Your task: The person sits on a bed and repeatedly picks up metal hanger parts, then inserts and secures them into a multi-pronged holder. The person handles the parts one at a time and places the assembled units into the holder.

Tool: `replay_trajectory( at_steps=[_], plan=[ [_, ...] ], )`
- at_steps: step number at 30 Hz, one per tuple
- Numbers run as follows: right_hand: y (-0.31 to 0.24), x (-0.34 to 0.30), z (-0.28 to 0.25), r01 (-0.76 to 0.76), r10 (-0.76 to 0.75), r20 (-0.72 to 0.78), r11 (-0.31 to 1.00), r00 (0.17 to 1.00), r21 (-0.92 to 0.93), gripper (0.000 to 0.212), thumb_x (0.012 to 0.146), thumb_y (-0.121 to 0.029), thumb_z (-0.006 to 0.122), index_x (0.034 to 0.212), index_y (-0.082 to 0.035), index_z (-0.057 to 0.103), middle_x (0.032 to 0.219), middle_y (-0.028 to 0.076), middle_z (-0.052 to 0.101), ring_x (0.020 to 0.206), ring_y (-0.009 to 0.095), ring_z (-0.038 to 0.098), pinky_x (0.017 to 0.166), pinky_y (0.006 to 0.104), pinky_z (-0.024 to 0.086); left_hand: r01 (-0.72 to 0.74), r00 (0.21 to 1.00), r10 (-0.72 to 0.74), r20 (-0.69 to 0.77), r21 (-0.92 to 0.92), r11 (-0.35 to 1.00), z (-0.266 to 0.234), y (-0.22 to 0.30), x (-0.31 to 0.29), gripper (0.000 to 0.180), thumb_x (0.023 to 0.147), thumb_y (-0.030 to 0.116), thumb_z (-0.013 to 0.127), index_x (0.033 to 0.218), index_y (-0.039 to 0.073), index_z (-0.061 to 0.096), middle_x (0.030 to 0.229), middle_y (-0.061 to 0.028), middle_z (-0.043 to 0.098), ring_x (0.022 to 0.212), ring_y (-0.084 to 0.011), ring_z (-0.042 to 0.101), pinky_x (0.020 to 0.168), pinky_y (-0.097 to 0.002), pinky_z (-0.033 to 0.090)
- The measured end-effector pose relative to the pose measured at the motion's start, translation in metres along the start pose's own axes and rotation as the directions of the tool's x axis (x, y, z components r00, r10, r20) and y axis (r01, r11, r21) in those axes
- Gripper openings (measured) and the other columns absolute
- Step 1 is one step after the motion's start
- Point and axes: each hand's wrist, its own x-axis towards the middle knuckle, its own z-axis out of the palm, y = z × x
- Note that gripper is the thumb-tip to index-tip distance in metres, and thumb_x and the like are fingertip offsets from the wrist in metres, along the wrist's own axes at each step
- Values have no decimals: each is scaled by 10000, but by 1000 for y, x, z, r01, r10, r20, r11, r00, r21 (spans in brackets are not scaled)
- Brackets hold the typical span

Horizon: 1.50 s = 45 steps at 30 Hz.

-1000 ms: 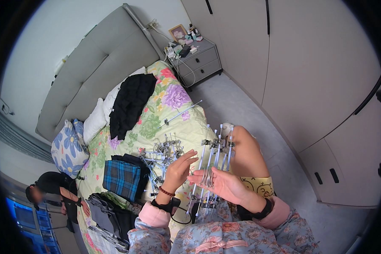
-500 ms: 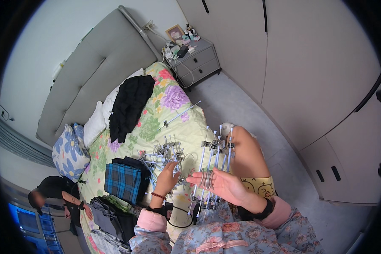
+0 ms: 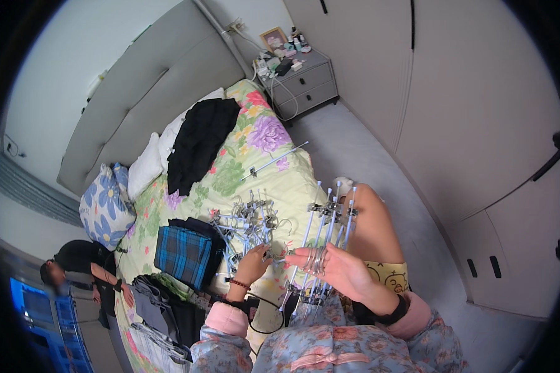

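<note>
My right hand (image 3: 345,273) is palm up with its fingers stretched to the left. The metal hooks of several blue clip hangers (image 3: 330,217) are gathered over those fingers, and their rods and grey clips spread above and below the hand. My left hand (image 3: 252,266), with a beaded bracelet on the wrist, is at the near edge of a tangled pile of similar clip hangers (image 3: 249,217) on the bed. Its fingertips are curled together at a hanger, though the exact grip is partly hidden. A single clip hanger (image 3: 280,159) lies farther off.
A flowered sheet (image 3: 227,161) covers the bed. Folded plaid cloth (image 3: 183,255), dark trousers (image 3: 158,308) and a black garment (image 3: 202,146) lie on it. Another person (image 3: 87,264) is at the far left. A grey nightstand (image 3: 305,87) and wardrobe (image 3: 479,112) stand beyond.
My left hand has drawn slightly right and closed its fingers at the near side of the pile. My right hand still carries the hangers. The whole view has shifted a little.
</note>
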Motion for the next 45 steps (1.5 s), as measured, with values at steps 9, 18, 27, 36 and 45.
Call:
replay_trajectory(
  at_steps=[9,18,27,36,45],
  plan=[
    [-5,-3,7,6,-12,-81,998,997,-69,580,981,-391,288,1285,87,412,1307,271,471,1263,294,430,1066,373,281,11,998,-22,-53,-200,980,-18,-14,5,410,762,163,680,1116,-17,578,987,-179,650,901,-348,620,794,-375,493],
    [-2,-3,5,-2,-7,-105,997,995,-80,576,981,-387,283,1276,88,420,1289,271,486,1256,301,440,1064,372,287,-167,963,142,-228,-98,981,-4,14,50,442,792,127,650,1202,18,526,1120,-207,591,1034,-371,558,874,-412,460],
    [-1,-8,3,17,-25,-74,994,997,-112,540,990,-373,258,1278,45,441,1266,206,536,1239,241,457,1071,354,261,-107,975,114,-190,45,993,-18,-8,93,128,796,173,601,801,82,692,831,-145,643,789,-342,615,743,-427,480],
    [0,-7,3,-18,11,-68,994,998,-107,527,984,-373,282,1291,26,438,1278,188,533,1244,228,458,1066,356,270,-28,831,-172,-528,-348,937,-67,-35,62,121,846,47,579,902,8,679,802,-162,666,754,-299,650,660,-363,497],
    [0,-8,8,3,-17,-110,992,994,-124,500,977,-328,300,1275,50,437,1258,224,534,1214,252,479,1043,371,308,-382,813,496,-303,365,849,-66,-9,60,75,869,115,563,890,69,508,763,-103,602,745,-265,618,866,-410,482]
  ],
)
